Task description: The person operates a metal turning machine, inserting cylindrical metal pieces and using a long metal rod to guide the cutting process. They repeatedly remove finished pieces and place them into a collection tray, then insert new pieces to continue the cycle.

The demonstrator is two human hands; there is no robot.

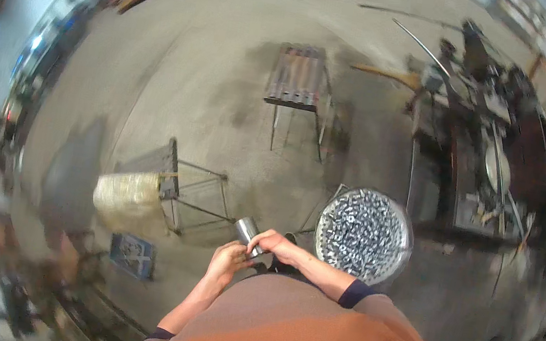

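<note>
I am holding a shiny metal cylinder (247, 228) low in front of my belly, and one end is sticking out past my fingers. My right hand (276, 245) is pinching it from above, its fingers bending over the side. My left hand (227, 261) is sitting close by the low end, but I cannot tell how hard it is gripping. I think I am using both hands so the smooth thing is not slipping. Just to my right, a big round pan (406, 255) is holding lots of small metal bits (359, 229), maybe standing there so they are easy to reach. On the floor to my left, a blue box (133, 255) is lying, with things inside that are looking too blurry to name. Past it, a pale yellow bundle (128, 195) is sitting against a metal stand (172, 169). Farther ahead, a small bench (290, 104) is carrying bars (296, 72) side by side, probably so they are not rolling off. Counting now, I am seeing two hands, one cylinder, one pan, one box, one bundle, one stand and one bench. The bits are being too many to count, and the bars are blurring together.
</note>
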